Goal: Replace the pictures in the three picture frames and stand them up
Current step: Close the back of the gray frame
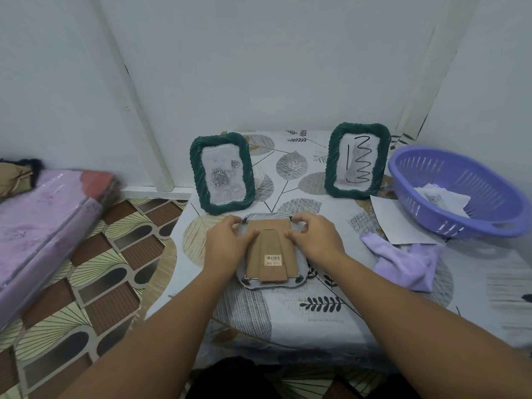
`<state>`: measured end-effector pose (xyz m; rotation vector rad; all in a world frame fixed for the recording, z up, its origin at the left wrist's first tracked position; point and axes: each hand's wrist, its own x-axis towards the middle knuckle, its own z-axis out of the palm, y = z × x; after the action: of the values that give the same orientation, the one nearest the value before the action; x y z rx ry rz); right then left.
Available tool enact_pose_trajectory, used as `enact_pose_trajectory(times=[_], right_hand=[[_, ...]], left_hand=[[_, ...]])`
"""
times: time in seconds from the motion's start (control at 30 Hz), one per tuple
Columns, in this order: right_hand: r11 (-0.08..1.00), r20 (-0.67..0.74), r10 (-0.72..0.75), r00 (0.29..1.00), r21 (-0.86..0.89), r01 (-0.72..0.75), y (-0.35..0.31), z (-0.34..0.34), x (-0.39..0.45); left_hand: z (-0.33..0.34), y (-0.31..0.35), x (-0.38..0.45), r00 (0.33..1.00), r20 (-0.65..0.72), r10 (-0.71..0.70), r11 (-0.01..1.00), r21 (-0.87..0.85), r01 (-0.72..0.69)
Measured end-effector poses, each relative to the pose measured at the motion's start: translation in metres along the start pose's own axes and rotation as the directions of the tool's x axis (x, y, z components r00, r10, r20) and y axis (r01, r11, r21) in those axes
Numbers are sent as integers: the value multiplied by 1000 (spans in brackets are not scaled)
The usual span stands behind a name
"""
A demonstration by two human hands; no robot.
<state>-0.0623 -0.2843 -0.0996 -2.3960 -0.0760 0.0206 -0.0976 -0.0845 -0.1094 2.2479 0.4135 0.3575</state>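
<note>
Head view: left hand [227,243] and right hand [313,240], fingers curled, grip the face-down grey picture frame with brown cardboard back [272,254] at its top corners. Two upright green twisted-rim frames, at 11 o'clock [221,174] and 1 o'clock [357,161], leave bare surface [288,326] toward 6 o'clock.

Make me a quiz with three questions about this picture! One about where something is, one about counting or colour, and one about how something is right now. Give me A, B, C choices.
1. Where is the purple basket?
A. On the floor by the mattress
B. On the table's right side
C. Between the two standing frames

2. How many green frames stand upright?
A. One
B. Two
C. Three

3. How does the frame under the hands lie?
A. Face down, brown back up
B. Standing upright
C. Inside the basket

Answers:
1. B, it sits at the table's right edge, beside the frame with the black scribble.
2. B, that frame and the rose picture frame both stand at the back.
3. A, the flat frame shows its cardboard back and stand, with the left hand and right hand at its top corners.
</note>
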Motion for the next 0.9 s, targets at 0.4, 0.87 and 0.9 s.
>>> enact_pose_trajectory(times=[0.4, 0.87, 0.9], right_hand=[[998, -4, 21, 1000, 58, -21, 2, 3, 0], [995, 3, 33, 999, 95, -33, 0, 2, -2], [995, 3, 32, 999, 97, -32, 0, 2, -2]], left_hand=[[9, -5, -5, 998, -62, 30, 999, 24, -28], [7, -3, -2, 1000, -20, -23, 999, -37, 23], [7, -3, -3, 999, -25, -22, 999, -38, 21]])
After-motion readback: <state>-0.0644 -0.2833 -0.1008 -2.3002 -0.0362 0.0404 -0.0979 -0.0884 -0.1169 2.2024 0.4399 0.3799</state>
